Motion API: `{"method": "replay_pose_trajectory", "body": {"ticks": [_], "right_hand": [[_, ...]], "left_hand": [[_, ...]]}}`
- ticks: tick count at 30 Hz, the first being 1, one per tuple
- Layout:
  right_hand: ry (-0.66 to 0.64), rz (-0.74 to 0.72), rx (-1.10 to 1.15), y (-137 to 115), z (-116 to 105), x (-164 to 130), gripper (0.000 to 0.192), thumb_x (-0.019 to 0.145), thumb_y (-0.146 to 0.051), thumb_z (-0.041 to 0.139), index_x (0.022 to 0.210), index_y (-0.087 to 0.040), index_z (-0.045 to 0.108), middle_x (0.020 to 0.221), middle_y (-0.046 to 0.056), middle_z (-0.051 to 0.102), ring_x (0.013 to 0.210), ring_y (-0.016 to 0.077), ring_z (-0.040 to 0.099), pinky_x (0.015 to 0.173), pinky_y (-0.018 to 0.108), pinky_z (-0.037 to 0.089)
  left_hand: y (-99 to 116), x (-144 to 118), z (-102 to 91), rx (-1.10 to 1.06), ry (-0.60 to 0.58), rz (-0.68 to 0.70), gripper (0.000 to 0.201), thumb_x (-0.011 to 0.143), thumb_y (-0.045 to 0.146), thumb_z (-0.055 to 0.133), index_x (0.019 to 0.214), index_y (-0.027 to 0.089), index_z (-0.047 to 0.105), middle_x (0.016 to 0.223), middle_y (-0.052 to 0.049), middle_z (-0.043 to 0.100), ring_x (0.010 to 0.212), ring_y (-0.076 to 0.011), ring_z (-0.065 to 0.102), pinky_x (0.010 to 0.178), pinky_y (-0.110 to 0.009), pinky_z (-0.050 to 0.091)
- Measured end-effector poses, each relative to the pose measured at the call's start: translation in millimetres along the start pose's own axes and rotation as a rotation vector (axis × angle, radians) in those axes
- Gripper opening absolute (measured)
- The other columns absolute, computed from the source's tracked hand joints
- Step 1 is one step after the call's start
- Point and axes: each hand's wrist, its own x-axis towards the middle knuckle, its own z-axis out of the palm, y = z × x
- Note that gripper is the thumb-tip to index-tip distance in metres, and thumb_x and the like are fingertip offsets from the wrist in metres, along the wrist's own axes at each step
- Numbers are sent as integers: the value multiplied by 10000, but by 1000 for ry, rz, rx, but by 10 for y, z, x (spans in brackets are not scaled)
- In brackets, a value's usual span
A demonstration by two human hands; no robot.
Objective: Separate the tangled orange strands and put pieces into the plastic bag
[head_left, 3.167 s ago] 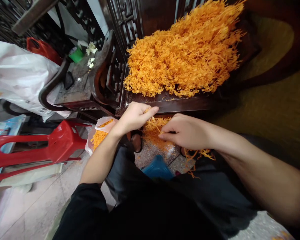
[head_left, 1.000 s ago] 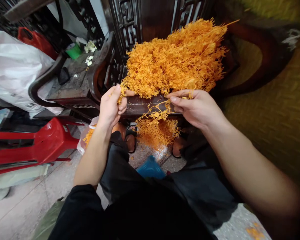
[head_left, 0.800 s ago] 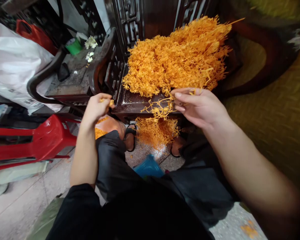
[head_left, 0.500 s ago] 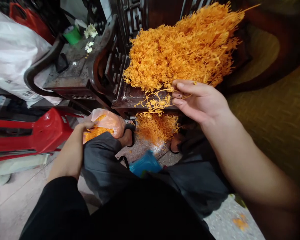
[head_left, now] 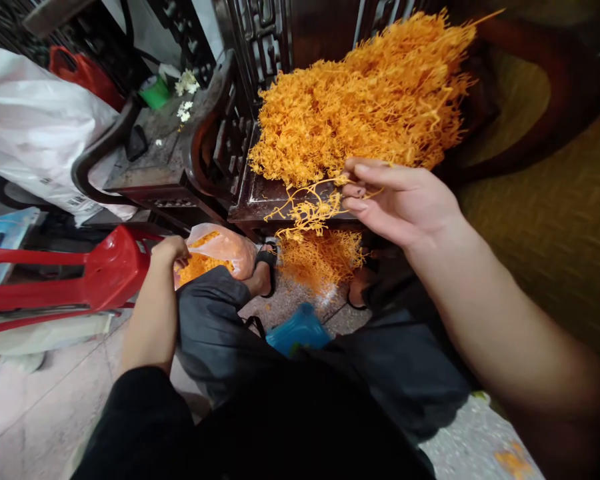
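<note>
Right hand [head_left: 400, 197]: thumb and fingers closed on an orange sprig [head_left: 310, 215], thin and branching, its tangled end hanging leftward before the front edge of a carved wooden chair [head_left: 267, 193]. Left hand [head_left: 170, 251]: lowered to the opening of a translucent plastic bag [head_left: 243, 257] part-filled with orange pieces [head_left: 200, 265]; fingertips partly hidden, grip cannot be told. Orange heap [head_left: 360, 113]: large, stringy, lying on the chair seat beyond the right hand. Orange stems [head_left: 323, 259]: loose pile on the floor, between two sandalled feet. Blue bag [head_left: 299, 327]: on the floor, between the knees. Red plastic chair [head_left: 117, 267]: left, near the plastic bag. Green roll [head_left: 155, 92]: on the wooden table [head_left: 173, 155], beside white flowers [head_left: 186, 83].
</note>
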Motion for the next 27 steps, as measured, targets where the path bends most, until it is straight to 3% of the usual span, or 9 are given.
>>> {"method": "replay_pose_trajectory", "body": {"ticks": [4,7,10,13,17,20,23,25,27], "right_hand": [[-3,-35,-62,-13,-4,-38,151,849,-337,840,941,-262,746,989,59,692,842,178,613,578,323,448],[47,-70,-148,-26,35,-61,174,874,-421,813,909,-273,729,991,64,696,882,206,631,612,354,467],[101,-106,-196,-36,90,-74,176,873,-442,803,870,-284,725,1000,60,707,891,219,639,618,365,474],[126,-123,-161,-21,128,-77,158,822,-395,843,863,-282,742,943,51,700,825,200,631,609,353,487],[117,-93,-136,26,59,-84,294,722,-333,931,958,-250,777,893,32,685,780,171,634,725,360,577],[131,-127,-315,5,-102,-111,591,644,-320,999,1180,-287,751,1124,56,720,977,224,690,902,413,606],[188,-356,-583,-99,-231,-161,851,609,-304,1029,1374,-373,661,1422,74,632,1276,318,624,1055,458,567],[186,-524,-789,-169,-236,-193,853,671,-303,1000,1433,-392,627,1549,82,545,1432,377,513,1146,496,513],[64,-627,-1010,-192,-185,-209,735,778,-279,916,1453,-373,639,1602,91,494,1501,408,440,1214,540,450]], "left_hand": [[443,90,114,-104,25,156,531,848,704,729,776,180,696,691,-63,743,695,-199,712,698,-289,558],[960,-23,503,-506,-253,453,622,862,770,692,1005,169,759,987,-137,803,954,-260,772,848,-361,625],[1435,-125,797,-759,-414,481,542,812,680,816,969,165,756,955,-126,779,985,-297,789,805,-370,650],[1720,-116,873,-946,-416,461,487,808,550,883,1084,178,732,1012,-115,772,961,-277,798,792,-374,662],[1863,3,839,-1078,-256,460,380,820,423,900,1043,199,689,946,-49,761,807,-183,761,727,-318,651],[1897,73,839,-1050,-181,452,301,839,395,883,932,195,679,813,-9,718,648,-126,683,584,-240,588],[1911,86,858,-965,-123,475,235,843,327,875,893,180,698,764,-8,697,560,-100,619,482,-203,510],[1919,75,873,-919,-106,482,184,850,278,859,872,170,712,732,-7,687,517,-91,588,440,-194,468],[1927,65,888,-904,-118,472,153,850,249,851,862,167,723,698,-2,673,494,-87,571,423,-189,443]]}}
